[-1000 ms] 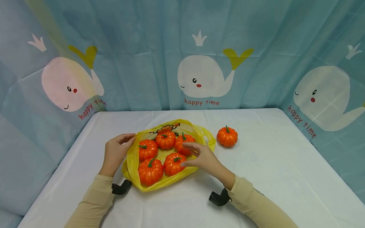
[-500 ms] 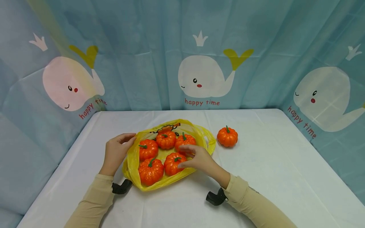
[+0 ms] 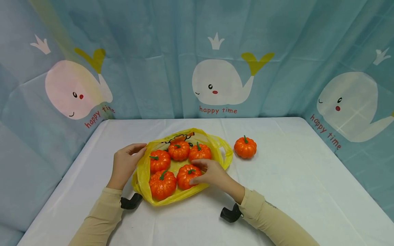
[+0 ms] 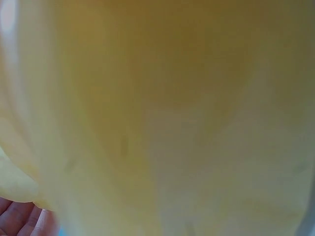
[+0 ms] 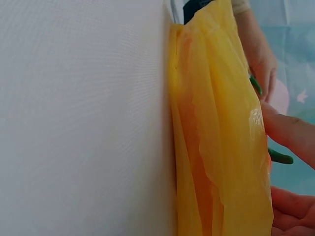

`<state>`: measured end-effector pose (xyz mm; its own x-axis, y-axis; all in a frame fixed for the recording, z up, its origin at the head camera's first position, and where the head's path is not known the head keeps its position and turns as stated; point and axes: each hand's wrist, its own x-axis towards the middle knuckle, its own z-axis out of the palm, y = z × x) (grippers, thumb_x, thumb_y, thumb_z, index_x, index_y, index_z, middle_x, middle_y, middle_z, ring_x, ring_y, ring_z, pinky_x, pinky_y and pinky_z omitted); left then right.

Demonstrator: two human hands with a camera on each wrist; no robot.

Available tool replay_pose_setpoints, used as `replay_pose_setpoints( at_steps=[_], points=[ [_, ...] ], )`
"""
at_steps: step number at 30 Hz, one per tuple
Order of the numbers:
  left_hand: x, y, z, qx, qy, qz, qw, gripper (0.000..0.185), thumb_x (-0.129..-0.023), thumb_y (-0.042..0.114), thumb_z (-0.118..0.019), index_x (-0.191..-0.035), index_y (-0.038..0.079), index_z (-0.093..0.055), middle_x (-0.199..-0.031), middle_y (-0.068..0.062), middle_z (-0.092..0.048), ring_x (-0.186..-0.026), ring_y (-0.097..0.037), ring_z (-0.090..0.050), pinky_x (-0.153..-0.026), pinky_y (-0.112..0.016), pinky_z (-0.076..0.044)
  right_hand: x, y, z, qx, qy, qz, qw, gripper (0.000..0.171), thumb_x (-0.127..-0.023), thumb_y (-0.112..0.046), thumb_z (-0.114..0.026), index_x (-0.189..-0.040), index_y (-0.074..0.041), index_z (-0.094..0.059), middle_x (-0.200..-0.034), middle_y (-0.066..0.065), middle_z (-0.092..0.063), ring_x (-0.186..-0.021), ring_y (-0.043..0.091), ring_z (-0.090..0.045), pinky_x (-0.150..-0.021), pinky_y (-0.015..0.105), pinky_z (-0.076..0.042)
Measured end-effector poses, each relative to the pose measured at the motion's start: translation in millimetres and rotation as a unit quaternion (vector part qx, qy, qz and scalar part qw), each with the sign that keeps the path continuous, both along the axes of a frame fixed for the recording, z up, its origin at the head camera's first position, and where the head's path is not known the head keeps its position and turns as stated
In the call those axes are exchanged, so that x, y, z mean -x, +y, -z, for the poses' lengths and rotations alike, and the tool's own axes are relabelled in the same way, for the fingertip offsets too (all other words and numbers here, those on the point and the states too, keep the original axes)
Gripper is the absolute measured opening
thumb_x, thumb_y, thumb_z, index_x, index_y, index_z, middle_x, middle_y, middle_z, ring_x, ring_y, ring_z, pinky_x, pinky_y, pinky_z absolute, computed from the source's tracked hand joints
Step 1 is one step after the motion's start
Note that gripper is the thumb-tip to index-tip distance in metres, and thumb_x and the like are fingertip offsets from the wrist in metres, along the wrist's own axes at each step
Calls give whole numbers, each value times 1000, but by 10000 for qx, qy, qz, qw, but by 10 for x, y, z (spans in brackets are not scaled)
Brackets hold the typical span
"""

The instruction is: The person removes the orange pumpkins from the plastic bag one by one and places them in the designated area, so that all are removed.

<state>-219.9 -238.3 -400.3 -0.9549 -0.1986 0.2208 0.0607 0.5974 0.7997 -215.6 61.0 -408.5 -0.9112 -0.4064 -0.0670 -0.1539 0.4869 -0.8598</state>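
Right hand (image 3: 212, 174) has fingers curling around the front-right pumpkin (image 3: 187, 176), thumb low at its six o'clock side, fingertips near the green stem. It sits inside the yellow plastic bag (image 3: 143, 171), spread flat at the table's (image 3: 277, 191) centre, among four others. Looks light, rigid and ribbed, likely hollow plastic: grip across the ribs, not the thin stem. Left hand (image 3: 124, 164), loosely cupped, pinches the bag's nine o'clock rim; that film is thin, soft and slippery.

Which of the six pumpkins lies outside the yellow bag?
The lone pumpkin on the white tablecloth, just right of the yellow bag. The other five sit inside the bag, between the hands.
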Motion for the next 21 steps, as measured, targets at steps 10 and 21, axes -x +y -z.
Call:
replay_pose_setpoints(
  at_steps=[10, 21],
  points=[
    [3, 2, -1, 5, 80, 7, 10000, 33, -98, 32, -63, -116, 6, -73, -117, -14, -73, -115, -29, -64, -74, 1, -42, 13, -12, 24, -464, 90, -88, 9988, 75, -69, -28, -92, -135, -7, -62, -139, 12, -61, -133, 31, -52, -110, 49, -43],
    [9, 1, 7, -48, 131, -16, 9999, 33, -98, 31, -63, -116, 5, -73, -116, -15, -73, -113, -29, -65, -74, 1, -43, 1, -13, 14, -244, -69, -95, 9996, 76, -69, -26, -92, -136, -7, -61, -139, 12, -60, -132, 29, -53, -109, 48, -45]
  ],
)
